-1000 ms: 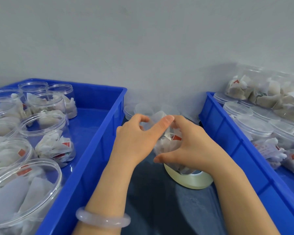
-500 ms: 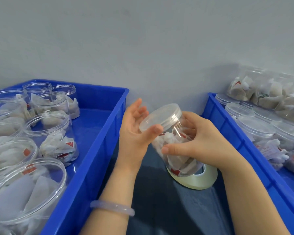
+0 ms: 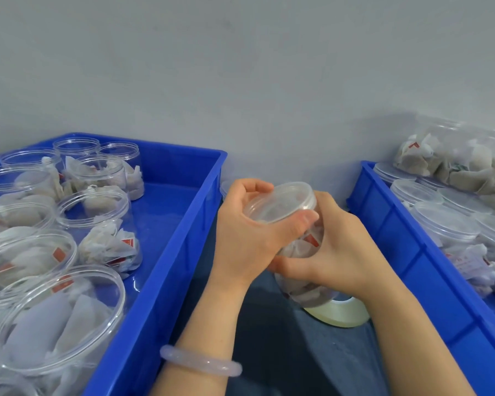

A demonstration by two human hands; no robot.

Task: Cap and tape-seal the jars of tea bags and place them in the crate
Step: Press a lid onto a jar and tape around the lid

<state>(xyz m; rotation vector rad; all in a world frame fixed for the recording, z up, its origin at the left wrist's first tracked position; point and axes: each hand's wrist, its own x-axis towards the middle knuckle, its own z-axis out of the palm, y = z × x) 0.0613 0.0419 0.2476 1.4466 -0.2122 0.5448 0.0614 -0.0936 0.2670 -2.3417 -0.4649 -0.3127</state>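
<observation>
A clear plastic jar (image 3: 306, 290) of tea bags is held tilted between the two blue crates, its clear lid (image 3: 280, 202) on top and facing me. My left hand (image 3: 249, 232) grips the lid, fingers over its far rim and thumb on its near edge. My right hand (image 3: 337, 252) wraps round the jar's body from the right. A roll of clear tape (image 3: 340, 311) lies flat on the dark surface under the jar's base. The right blue crate (image 3: 412, 252) holds capped jars.
The left blue crate (image 3: 166, 252) holds several open jars of tea bags without lids. More loose lids (image 3: 225, 187) sit by the grey wall behind my hands. Capped jars lie stacked on top at the far right. A pale bangle is on my left wrist.
The jar was lifted off the tape roll and tilted toward me. My left hand went from an open palm beside the lid to a grip over it.
</observation>
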